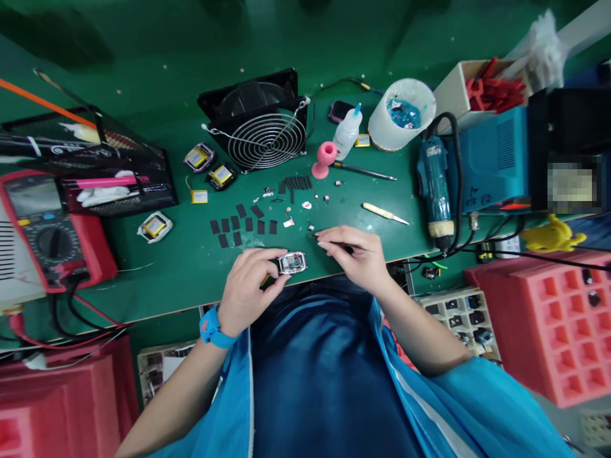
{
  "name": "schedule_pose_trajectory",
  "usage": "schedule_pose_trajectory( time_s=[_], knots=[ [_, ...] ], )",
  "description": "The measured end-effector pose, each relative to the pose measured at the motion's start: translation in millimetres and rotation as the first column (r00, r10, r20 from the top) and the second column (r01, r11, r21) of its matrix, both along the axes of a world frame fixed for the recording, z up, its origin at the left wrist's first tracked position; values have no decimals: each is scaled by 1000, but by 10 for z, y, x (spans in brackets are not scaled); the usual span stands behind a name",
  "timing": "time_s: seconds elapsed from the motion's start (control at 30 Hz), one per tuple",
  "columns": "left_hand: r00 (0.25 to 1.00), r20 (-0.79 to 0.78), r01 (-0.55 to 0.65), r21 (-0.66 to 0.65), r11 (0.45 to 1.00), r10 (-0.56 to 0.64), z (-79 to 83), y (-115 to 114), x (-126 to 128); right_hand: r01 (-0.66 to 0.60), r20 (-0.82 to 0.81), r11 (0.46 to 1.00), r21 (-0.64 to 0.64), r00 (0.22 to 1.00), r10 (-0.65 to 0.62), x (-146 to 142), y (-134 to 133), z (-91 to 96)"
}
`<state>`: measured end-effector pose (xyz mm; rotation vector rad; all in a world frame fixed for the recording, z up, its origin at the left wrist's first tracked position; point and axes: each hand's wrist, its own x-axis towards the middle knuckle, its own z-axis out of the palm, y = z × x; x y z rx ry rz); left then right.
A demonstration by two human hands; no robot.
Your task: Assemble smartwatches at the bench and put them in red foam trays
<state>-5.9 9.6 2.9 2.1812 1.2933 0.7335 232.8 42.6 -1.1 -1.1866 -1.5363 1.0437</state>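
My left hand (252,280) grips an opened smartwatch case (292,262) by its left side, thumb below and fingers above. Its circuit board faces up. To the right of it, my right hand (353,251) pinches dark, thin tweezers (314,236), which point left over the mat and are partly hidden by the fingers. Small parts lie just beyond the tips, among them a tiny white-and-dark component (311,226) and a small white piece (289,222). Black foam pads (249,224) are spread out to the left, and a row of black strips (298,183) lies farther back.
A fan (270,140) stands at the back, near a pink holder (324,160), a dropper bottle (347,133) and a white tub (401,130). A red multimeter (55,238) is at left; an electric screwdriver (435,191) hangs at right. A cream-handled tool (378,211) lies on the green bench.
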Motion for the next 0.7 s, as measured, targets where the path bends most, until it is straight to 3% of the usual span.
schedule_pose_trajectory(
  time_s=[0.07, 0.2, 0.33, 0.47, 0.6, 0.7],
  knots=[
    [1000, -1, 4, -9, 1000, -4, 9, 12, 1, 12, 34, 1000, 24, 999, -13, -18, -2, 3],
    [1000, 1, 2, -14, 1000, -2, 18, 21, 5, 169, 11, 985, 15, 986, -169, -7, -6, -33],
    [1000, 8, 1, -12, 1000, -1, 16, 20, 10, 165, -24, 986, 4, 986, -165, 5, -13, -59],
    [1000, 24, -10, -34, 999, 11, 25, 15, 12, 275, -61, 955, -106, 957, -283, 16, 14, -35],
    [999, 47, -5, -52, 999, 8, 32, 9, 1, 144, -111, 961, -238, 979, -174, 136, 31, 30],
    [999, 51, -3, -57, 998, 6, 29, 12, -11, -41, -126, 980, -197, 992, 16, 172, -18, 76]
  ],
)
